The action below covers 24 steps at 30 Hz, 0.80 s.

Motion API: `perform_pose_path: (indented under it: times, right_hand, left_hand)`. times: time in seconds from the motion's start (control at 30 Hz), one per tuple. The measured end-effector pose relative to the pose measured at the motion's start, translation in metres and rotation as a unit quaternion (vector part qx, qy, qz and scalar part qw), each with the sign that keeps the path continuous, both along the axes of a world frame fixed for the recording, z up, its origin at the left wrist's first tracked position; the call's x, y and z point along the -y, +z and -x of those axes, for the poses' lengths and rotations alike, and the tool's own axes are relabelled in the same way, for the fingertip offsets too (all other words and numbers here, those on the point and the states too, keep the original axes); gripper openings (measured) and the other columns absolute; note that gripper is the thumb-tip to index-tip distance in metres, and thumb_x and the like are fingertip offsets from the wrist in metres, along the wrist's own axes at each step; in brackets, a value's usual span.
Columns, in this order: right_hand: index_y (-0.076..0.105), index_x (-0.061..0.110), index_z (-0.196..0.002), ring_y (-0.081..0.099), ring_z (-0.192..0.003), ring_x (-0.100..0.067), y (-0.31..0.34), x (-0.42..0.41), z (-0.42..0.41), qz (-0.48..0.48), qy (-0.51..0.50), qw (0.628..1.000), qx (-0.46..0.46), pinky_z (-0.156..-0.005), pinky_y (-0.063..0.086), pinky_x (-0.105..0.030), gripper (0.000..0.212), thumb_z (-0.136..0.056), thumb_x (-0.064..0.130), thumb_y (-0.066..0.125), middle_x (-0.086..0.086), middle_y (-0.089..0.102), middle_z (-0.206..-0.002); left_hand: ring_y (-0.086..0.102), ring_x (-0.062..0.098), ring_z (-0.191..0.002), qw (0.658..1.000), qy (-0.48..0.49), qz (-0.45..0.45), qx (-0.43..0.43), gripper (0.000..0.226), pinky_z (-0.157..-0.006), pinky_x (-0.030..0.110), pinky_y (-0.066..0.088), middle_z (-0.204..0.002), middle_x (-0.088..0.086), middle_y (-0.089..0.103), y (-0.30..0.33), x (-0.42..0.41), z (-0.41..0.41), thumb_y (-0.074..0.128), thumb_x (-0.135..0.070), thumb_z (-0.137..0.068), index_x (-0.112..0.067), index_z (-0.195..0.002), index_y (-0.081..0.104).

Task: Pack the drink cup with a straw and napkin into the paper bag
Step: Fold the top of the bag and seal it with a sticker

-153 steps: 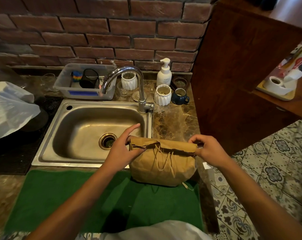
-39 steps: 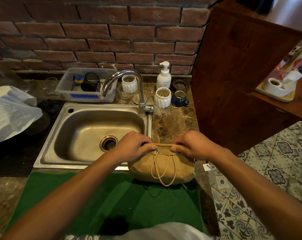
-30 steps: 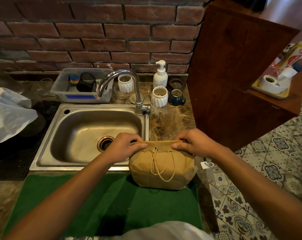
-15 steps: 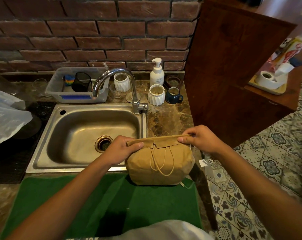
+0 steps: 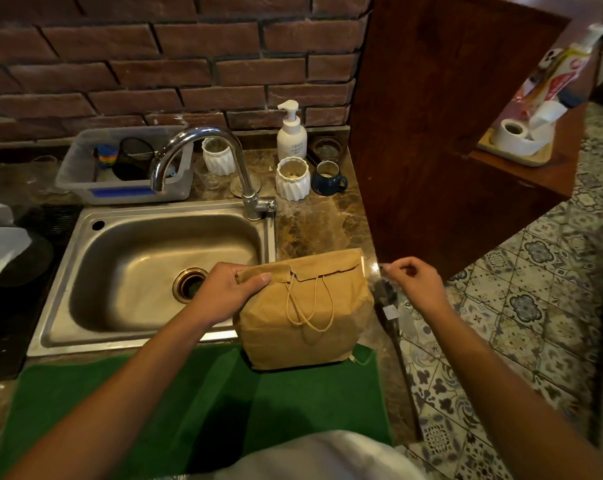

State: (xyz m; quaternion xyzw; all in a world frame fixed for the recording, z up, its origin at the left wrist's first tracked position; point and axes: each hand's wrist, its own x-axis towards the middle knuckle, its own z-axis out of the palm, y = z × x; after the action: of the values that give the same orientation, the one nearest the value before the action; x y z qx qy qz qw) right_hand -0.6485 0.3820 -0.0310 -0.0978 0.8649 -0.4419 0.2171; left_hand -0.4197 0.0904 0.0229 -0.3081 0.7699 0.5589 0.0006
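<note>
The paper bag (image 5: 305, 313) stands just right of the frame's centre, its base on the back edge of the green mat (image 5: 203, 407) and partly on the rim of the sink (image 5: 154, 271). Its top is folded over into a flap, with the twine handles (image 5: 308, 303) hanging down the near face. The cup, straw and napkin are not visible; presumably they are inside, since the bag bulges.

The left hand (image 5: 225, 294) is closed on the left end of the fold, thumb on top and fingers behind, pinning it flat. The right hand (image 5: 416, 284), just beside the bag's right edge and not touching it, has its fingers loosely curled with thumb and fingertips near each other; something thin and clear may be pinched there, but I cannot tell.

The packing looks done and the step in hand is closing the bag. Next, the right hand likely needs to return to the flap's right end to press or fasten it while the left keeps the fold from springing open
</note>
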Motion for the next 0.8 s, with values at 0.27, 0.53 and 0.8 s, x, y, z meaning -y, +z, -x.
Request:
perform_pose_path:
  times: [0.27,0.53,0.8]
  right_hand:
    - [0.066,0.010,-0.127,0.067,-0.108,-0.025,-0.067,-0.040,-0.018,-0.173,0.024,0.985,0.000,-0.089,0.052,-0.038,0.052,-0.086,0.040,0.079,-0.008,0.070,-0.123]
    - [0.074,0.020,-0.107,0.068,-0.083,-0.019,-0.080,-0.048,-0.015,-0.245,0.038,0.968,-0.042,-0.072,0.055,-0.034,0.023,-0.093,0.038,0.071,-0.001,0.076,-0.096]
    - [0.077,0.025,-0.100,0.064,-0.065,-0.012,-0.080,-0.049,-0.020,-0.283,0.066,0.952,-0.097,-0.055,0.046,-0.025,0.022,-0.099,0.038,0.060,0.010,0.065,-0.072]
  left_hand:
    - [0.069,0.008,-0.065,1.000,-0.004,0.018,0.001,0.016,-0.063,0.032,0.052,-0.078,0.006,0.079,0.008,-0.004,-0.003,0.073,-0.033,-0.092,-0.021,-0.087,0.083]
    - [0.066,-0.003,-0.061,1.000,0.001,0.029,0.000,0.013,-0.058,0.021,0.050,-0.070,-0.010,0.077,0.016,-0.009,-0.006,0.073,-0.031,-0.092,-0.032,-0.081,0.079]
    - [0.071,0.000,-0.066,1.000,0.016,0.014,0.007,0.009,-0.065,0.028,0.055,-0.076,-0.009,0.079,0.019,-0.009,-0.007,0.073,-0.033,-0.092,-0.034,-0.084,0.079]
